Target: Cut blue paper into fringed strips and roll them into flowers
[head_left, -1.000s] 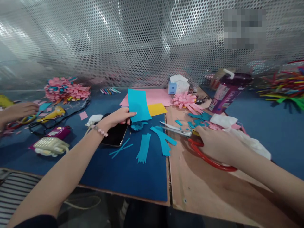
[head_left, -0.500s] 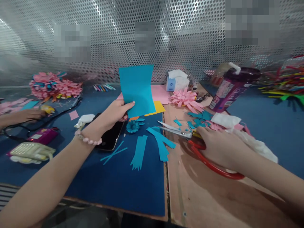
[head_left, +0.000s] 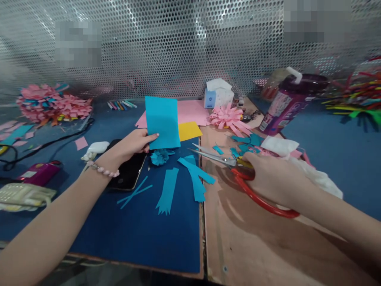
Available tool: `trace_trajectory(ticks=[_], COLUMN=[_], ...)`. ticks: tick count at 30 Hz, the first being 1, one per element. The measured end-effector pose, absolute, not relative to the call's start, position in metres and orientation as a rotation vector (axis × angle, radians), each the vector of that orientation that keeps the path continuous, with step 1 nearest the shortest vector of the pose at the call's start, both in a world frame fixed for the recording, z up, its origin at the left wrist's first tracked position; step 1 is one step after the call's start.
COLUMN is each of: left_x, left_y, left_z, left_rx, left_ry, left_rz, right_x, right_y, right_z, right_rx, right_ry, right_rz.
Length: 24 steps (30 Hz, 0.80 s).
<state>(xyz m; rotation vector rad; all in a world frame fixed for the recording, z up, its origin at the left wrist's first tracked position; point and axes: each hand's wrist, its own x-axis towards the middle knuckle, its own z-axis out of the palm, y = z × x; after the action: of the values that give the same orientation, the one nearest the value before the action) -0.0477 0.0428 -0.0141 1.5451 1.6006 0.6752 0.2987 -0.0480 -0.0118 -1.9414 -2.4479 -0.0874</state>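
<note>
My left hand [head_left: 138,143] pinches the lower left edge of an upright blue paper sheet [head_left: 163,119]. In my right hand [head_left: 264,174] are red-handled scissors [head_left: 226,159], their blades slightly apart and pointing left over the wooden board. A blue paper flower [head_left: 160,157] lies just below the sheet. Nearer me on the blue mat are a fringed blue strip [head_left: 169,188], crossed wide blue strips [head_left: 196,176] and two thin crossed strips [head_left: 135,192]. Blue scraps [head_left: 248,143] are beyond my right hand. A black phone [head_left: 131,172] lies partly under my left wrist.
Behind are pink paper [head_left: 193,111], a yellow sheet [head_left: 190,130], a pink flower [head_left: 228,117] and a tissue pack [head_left: 218,95]. A purple cup [head_left: 287,103] stands back right. At left are pink flowers [head_left: 53,101], a cable [head_left: 65,137] and a purple box [head_left: 40,172].
The view has shifted, so most things appear further left. The blue sheet has been lowered and looks straighter. Another person's hand at the far left has gone out of view.
</note>
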Motion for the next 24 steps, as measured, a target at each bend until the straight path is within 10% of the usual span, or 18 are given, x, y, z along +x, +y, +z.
trace_trajectory(ticks=[24], left_x=[0.011], left_y=[-0.012], left_z=[0.005], left_rx=[1.541], left_ry=[1.427], left_rz=[1.217], right_x=[0.304], right_y=[-0.050], right_z=[0.004], right_rx=[-1.563], right_ry=[-2.072], right_rz=[0.465])
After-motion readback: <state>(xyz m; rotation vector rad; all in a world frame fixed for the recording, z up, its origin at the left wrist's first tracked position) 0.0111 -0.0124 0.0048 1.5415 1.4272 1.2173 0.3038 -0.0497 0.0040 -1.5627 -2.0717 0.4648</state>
